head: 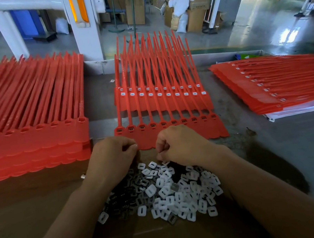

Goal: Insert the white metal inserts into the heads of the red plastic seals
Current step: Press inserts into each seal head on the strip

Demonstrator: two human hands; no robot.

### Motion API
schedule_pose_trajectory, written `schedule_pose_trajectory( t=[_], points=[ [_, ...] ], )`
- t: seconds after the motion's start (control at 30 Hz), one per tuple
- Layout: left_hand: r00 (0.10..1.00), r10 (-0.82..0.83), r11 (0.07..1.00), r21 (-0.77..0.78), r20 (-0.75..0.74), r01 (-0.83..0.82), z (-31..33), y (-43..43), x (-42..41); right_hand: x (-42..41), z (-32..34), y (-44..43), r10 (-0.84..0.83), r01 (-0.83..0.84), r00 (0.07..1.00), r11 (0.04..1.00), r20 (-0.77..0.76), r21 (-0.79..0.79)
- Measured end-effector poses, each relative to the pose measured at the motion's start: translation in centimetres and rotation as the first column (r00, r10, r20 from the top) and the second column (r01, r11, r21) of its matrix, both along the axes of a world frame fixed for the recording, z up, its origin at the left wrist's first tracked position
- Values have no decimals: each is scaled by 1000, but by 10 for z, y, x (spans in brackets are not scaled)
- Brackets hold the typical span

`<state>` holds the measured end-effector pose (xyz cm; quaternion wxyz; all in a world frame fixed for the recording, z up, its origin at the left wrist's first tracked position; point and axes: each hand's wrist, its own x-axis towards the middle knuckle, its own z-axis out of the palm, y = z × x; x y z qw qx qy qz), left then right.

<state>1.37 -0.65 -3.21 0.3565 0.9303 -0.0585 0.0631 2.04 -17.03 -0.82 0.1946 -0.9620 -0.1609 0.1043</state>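
A heap of white metal inserts lies on brown cardboard in front of me. Just beyond it lies a strip of red plastic seals with a row of open heads. Behind it, more red strips carry white inserts in their heads. My left hand hovers over the heap's far left edge with curled fingers, thumb and forefinger pinched together at the strip's near edge. My right hand is curled too, its fingertips pinching a small white insert at the top of the heap.
A thick stack of red seal strips with open heads fills the left of the table. Another fanned stack lies at the right on white paper. The cardboard sheet covers the near table. A white post stands behind.
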Motion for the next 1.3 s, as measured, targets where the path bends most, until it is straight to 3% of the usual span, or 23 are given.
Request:
schedule_pose_trajectory(
  t=[0.13,0.3,0.53,0.7,1.0,1.3],
  points=[
    [998,-48,988,148,49,40,0,-2,-3,4,7,-1,19,-17,999,997,-29,74],
    [997,-55,982,181,57,44,3,-2,-5,20,8,11,-63,60,998,962,4,267],
    [997,-72,969,239,29,63,7,-2,-7,56,0,48,-132,121,991,906,-1,406],
    [997,-81,969,237,10,76,7,-2,-7,71,-11,65,-150,135,989,902,3,410],
    [998,-66,973,224,7,63,6,-3,-6,78,-10,70,-109,105,994,958,-3,266],
    [998,-66,968,245,22,58,5,-4,-7,86,-14,76,-229,222,973,947,4,234]
  ],
)
